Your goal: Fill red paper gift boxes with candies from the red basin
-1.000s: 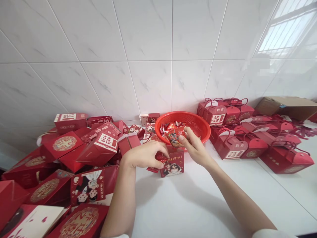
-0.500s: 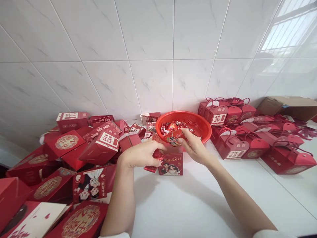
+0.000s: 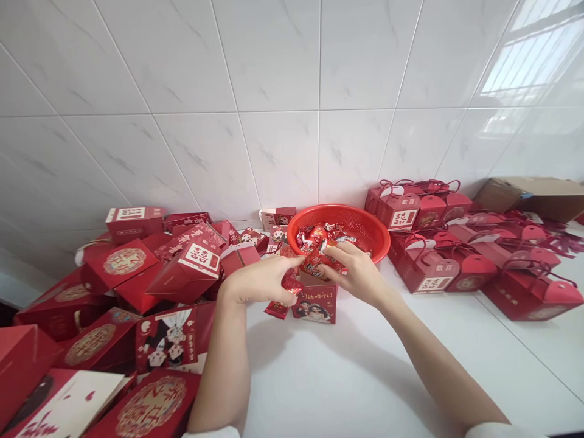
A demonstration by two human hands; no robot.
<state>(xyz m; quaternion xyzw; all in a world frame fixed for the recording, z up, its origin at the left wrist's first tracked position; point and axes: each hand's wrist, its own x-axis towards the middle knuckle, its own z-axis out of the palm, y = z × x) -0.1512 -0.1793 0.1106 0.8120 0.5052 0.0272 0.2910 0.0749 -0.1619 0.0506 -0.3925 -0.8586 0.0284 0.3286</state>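
My left hand point(image 3: 261, 280) is closed around shiny red candy packets point(image 3: 277, 309), which stick out below its fingers. Between the fingers and thumb of my right hand point(image 3: 358, 271) is a red printed snack packet point(image 3: 314, 263), just in front of the basket's near rim. Both hands are close together over a small red gift box point(image 3: 314, 309) with a cartoon couple on its front. The box's top is partly hidden by my hands. Behind it stands a red plastic basket point(image 3: 382, 240) holding several wrapped candies point(image 3: 335, 231).
To the left lies a heap of red gift boxes point(image 3: 123, 261). Finished-looking boxes with cord handles point(image 3: 433, 267) stand in rows on the right, and a cardboard box point(image 3: 542, 194) is behind them. A tiled wall point(image 3: 283, 146) closes off the back of the white table point(image 3: 347, 377).
My right hand has shifted slightly left with its packet, closer to my left hand. My left hand keeps its hold on the red packets and has barely moved.
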